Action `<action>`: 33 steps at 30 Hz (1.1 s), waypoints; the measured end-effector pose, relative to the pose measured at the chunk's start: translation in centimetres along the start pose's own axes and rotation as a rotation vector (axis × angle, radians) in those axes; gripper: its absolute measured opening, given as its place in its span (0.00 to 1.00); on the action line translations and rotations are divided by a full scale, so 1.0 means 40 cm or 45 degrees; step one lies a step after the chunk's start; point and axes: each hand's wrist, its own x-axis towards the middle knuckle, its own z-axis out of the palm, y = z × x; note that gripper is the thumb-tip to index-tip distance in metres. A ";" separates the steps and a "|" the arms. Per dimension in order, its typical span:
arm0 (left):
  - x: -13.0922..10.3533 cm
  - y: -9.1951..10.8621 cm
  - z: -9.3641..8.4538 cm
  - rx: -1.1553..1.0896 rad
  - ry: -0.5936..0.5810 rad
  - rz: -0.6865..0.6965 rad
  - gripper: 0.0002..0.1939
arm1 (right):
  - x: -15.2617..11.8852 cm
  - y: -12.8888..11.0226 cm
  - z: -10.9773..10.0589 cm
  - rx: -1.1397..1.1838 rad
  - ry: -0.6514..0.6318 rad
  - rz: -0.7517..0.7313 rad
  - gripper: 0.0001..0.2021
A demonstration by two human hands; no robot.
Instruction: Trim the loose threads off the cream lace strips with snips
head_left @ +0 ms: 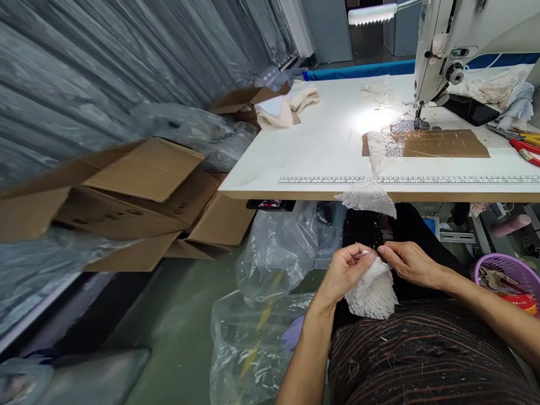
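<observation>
Both hands are right up at the lap here, and between them hangs a white lace piece (373, 292). The left hand (343, 273) has thumb and forefinger closed on its top edge, the other fingers curled behind; the right hand (408, 261) pinches that same edge, fingertips almost meeting the left's, and any thread between them is too small to make out. Holding it this close probably gives the eyes a good look at the edge, while the rest drops free.

Up on the white sewing table (312, 152), a lace strip (383, 152) lies over a brown cardboard strip (449, 144) beside the needle of the sewing machine (436, 62), likely there to guide the fabric. More lace (367, 198) droops over the front edge, across the printed ruler (434, 180). The lamp (372, 14) shines brightly above; red-handled cutters (527, 153) sit at the right.

And around the room: an open carton (147, 174) at left, clear plastic bags (276, 253) on the green floor (181, 315), a purple basket (508, 264) below right.
</observation>
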 end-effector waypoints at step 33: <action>0.002 -0.099 -0.019 0.982 0.667 1.010 0.27 | 0.046 0.001 -0.006 0.365 0.552 -0.065 0.16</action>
